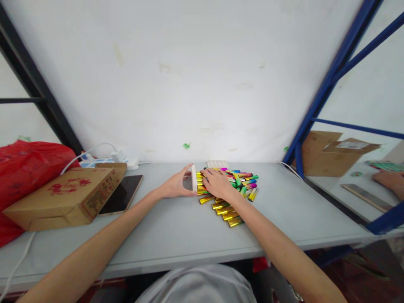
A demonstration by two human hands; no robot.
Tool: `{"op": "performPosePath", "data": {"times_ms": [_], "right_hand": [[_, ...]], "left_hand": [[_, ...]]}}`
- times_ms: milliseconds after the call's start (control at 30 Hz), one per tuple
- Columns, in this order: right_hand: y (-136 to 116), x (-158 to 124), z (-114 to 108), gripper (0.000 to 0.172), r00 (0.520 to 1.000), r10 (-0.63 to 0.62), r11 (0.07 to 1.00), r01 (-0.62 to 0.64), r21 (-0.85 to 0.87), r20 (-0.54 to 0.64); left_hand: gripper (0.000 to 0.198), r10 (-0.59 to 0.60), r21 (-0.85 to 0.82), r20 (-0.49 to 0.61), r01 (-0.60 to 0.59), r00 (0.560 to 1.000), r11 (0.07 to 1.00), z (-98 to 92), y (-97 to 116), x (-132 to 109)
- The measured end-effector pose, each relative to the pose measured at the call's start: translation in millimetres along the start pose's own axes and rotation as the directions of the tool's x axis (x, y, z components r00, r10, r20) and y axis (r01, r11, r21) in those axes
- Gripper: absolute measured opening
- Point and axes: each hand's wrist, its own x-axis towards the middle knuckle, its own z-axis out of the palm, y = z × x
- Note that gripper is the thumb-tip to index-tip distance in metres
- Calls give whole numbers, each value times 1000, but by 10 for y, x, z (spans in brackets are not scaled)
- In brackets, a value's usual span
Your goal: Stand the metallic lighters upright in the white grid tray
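At the middle of the table, my left hand curves its thumb and fingers around a narrow white block standing on its side. Shiny gold tubes reach from its right face toward my right hand. My right fingers bend over these tubes and press on them; the thumb is mostly hidden. A loose pile of metallic tubes in green, red, blue, purple and gold lies beyond and right of that hand. More gold tubes lie in a slanted row beneath my right wrist.
A white ridged tray lies by the wall. Left are a cardboard box, a dark-screened phone or tablet, a power strip and a red bag. Beyond the blue frame, another person's hand shows near an open carton.
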Motion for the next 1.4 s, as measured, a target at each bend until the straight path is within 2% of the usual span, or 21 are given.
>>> {"op": "performPosePath", "data": {"times_ms": [67,200,333,500,633,867,1100,1400], "right_hand": [[71,-23,-19,43,999,29,1000,-29,7,24],[215,-60,-58,45,996,64,998,-65,21,70],[246,-70,-82,45,996,58,997,-61,43,70],[124,-76,-96,43,1000,18,997,-18,75,-3],[-67,-61,-33,43,996,-61,995,67,75,-69],[-280,-91,86,43,976,-217,974,215,-70,-22],[-278,-144,40,46,972,-233,958,234,-167,30],[-314,-150,40,52,987,-148,983,153,-97,57]], "left_hand": [[135,2,-1,9,-2,1000,1000,-49,5,-29],[126,10,-14,45,-9,999,1000,-145,-3,-79],[123,2,-28,61,0,998,1000,-179,-23,-91],[122,27,-59,53,-24,998,998,-157,-60,-79],[121,45,-64,39,-43,998,997,-136,-66,-77],[122,61,-39,21,-61,998,997,-100,-40,-72],[123,64,-36,45,-62,997,997,-102,-31,-73],[121,41,-20,46,-40,998,999,-137,23,-72]]}}
